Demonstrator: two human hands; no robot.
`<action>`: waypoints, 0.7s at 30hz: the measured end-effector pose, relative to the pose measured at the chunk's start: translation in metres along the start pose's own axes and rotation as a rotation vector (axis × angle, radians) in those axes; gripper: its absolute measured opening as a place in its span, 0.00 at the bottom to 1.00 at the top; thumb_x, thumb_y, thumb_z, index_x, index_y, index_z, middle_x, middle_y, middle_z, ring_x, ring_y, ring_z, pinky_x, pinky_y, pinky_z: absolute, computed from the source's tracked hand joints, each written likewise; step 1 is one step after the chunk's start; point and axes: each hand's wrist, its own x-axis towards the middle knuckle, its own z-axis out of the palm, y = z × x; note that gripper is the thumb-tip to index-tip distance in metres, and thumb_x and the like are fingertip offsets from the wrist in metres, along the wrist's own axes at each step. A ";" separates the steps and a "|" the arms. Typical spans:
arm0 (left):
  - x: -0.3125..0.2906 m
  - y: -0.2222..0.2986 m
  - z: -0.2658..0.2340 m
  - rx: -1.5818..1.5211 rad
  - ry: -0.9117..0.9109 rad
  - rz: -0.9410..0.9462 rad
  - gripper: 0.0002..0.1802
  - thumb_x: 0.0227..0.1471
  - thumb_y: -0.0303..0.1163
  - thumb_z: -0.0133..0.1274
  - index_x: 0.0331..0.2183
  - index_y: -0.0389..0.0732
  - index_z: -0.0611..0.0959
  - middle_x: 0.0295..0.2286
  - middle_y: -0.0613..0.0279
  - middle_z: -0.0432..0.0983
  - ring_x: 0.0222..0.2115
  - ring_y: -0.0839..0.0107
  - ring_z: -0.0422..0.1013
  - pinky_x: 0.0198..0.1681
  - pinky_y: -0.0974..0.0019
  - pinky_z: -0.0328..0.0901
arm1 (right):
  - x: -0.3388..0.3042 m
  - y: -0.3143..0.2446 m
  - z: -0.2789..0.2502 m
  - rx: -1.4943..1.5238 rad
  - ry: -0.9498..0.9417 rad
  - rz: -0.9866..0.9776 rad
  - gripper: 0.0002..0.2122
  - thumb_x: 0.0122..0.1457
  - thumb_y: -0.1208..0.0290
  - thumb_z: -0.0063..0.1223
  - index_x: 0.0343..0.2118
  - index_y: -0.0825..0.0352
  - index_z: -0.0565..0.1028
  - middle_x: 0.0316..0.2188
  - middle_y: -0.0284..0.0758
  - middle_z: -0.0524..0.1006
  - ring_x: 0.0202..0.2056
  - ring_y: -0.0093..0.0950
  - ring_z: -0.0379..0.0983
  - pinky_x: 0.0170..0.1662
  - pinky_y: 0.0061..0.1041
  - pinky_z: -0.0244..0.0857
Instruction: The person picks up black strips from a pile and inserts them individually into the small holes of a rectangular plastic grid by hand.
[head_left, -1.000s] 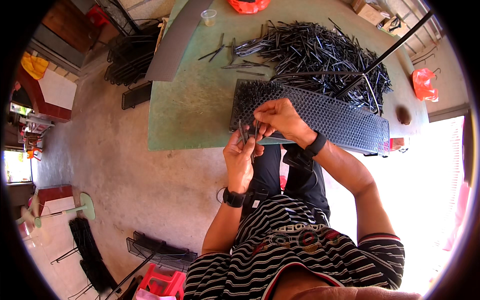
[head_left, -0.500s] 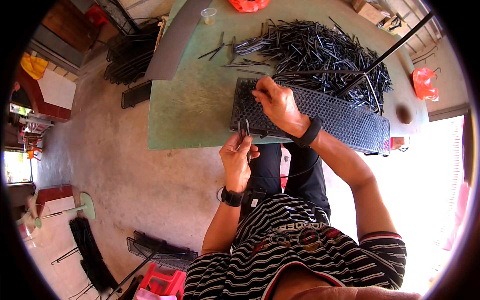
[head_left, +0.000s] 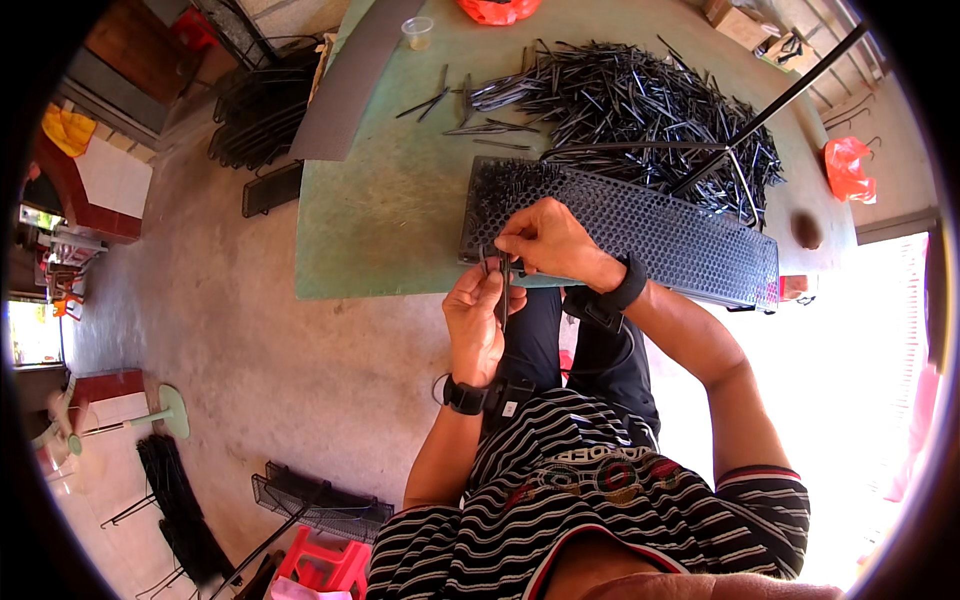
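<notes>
My left hand (head_left: 474, 318) is closed around a small bundle of thin black strips (head_left: 505, 292), held upright just off the table's near edge. Above it, my right hand (head_left: 553, 243) pinches the top end of a strip at that bundle; its fingertips partly hide the piece. Just beyond my hands lies a long black panel (head_left: 670, 230) covered with round holes, slanting along the table edge. Dark strip ends crowd the panel's left end. A large heap of the black strips (head_left: 640, 110) covers the table behind it, with several loose ones to its left.
A black metal rod frame (head_left: 790, 95) crosses over the heap and panel. On the green table (head_left: 380, 220) are a grey board (head_left: 350, 80), a clear cup (head_left: 417, 32) and a red plastic bag (head_left: 498, 9). Black wire racks (head_left: 325, 505) and a red stool (head_left: 320, 562) stand on the floor.
My right hand has come down from the panel's left end to the strips in my left hand, uncovering the strip ends there. My left hand has barely moved.
</notes>
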 end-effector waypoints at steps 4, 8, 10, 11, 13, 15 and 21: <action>0.000 -0.004 -0.003 -0.005 -0.014 -0.033 0.09 0.52 0.27 0.51 0.36 0.34 0.77 0.26 0.61 0.75 0.23 0.70 0.73 0.27 0.65 0.72 | -0.004 0.003 0.001 0.149 0.101 0.057 0.06 0.53 0.76 0.53 0.27 0.75 0.76 0.16 0.33 0.74 0.15 0.17 0.70 0.17 0.16 0.63; 0.000 -0.007 -0.005 -0.001 -0.018 -0.004 0.09 0.52 0.27 0.51 0.36 0.33 0.77 0.25 0.60 0.74 0.23 0.71 0.73 0.27 0.66 0.71 | -0.004 0.005 0.001 0.198 0.213 0.034 0.06 0.54 0.75 0.53 0.27 0.74 0.75 0.16 0.32 0.74 0.16 0.18 0.71 0.16 0.15 0.63; 0.000 -0.007 -0.006 -0.010 -0.021 0.017 0.09 0.52 0.27 0.51 0.36 0.33 0.77 0.25 0.60 0.74 0.23 0.71 0.73 0.28 0.66 0.71 | -0.003 0.004 0.001 0.189 0.257 0.011 0.06 0.54 0.75 0.53 0.26 0.74 0.74 0.17 0.32 0.75 0.16 0.18 0.71 0.16 0.15 0.63; 0.000 -0.007 -0.006 -0.015 -0.024 0.026 0.09 0.52 0.27 0.51 0.36 0.33 0.77 0.25 0.60 0.74 0.23 0.71 0.73 0.28 0.66 0.71 | -0.002 0.005 0.000 0.182 0.274 -0.007 0.07 0.54 0.74 0.52 0.26 0.74 0.74 0.17 0.33 0.75 0.16 0.18 0.71 0.16 0.15 0.63; -0.002 -0.006 -0.005 0.000 -0.032 -0.002 0.09 0.52 0.27 0.51 0.36 0.32 0.77 0.25 0.60 0.74 0.22 0.72 0.72 0.27 0.67 0.70 | -0.001 0.004 -0.003 0.198 0.300 -0.025 0.07 0.54 0.74 0.52 0.26 0.74 0.74 0.16 0.33 0.75 0.15 0.18 0.71 0.16 0.15 0.62; -0.003 -0.007 -0.009 0.034 -0.089 -0.018 0.09 0.52 0.27 0.51 0.36 0.32 0.77 0.25 0.60 0.74 0.22 0.72 0.71 0.26 0.68 0.69 | 0.002 0.000 -0.008 0.244 0.316 -0.026 0.08 0.53 0.74 0.53 0.25 0.75 0.74 0.14 0.33 0.73 0.14 0.18 0.71 0.15 0.17 0.62; -0.005 -0.011 -0.016 0.081 -0.086 -0.026 0.08 0.52 0.26 0.51 0.35 0.32 0.76 0.24 0.62 0.74 0.21 0.73 0.70 0.25 0.69 0.67 | 0.019 0.002 -0.018 0.112 0.544 -0.266 0.05 0.53 0.77 0.51 0.27 0.74 0.73 0.17 0.38 0.75 0.17 0.22 0.74 0.19 0.20 0.65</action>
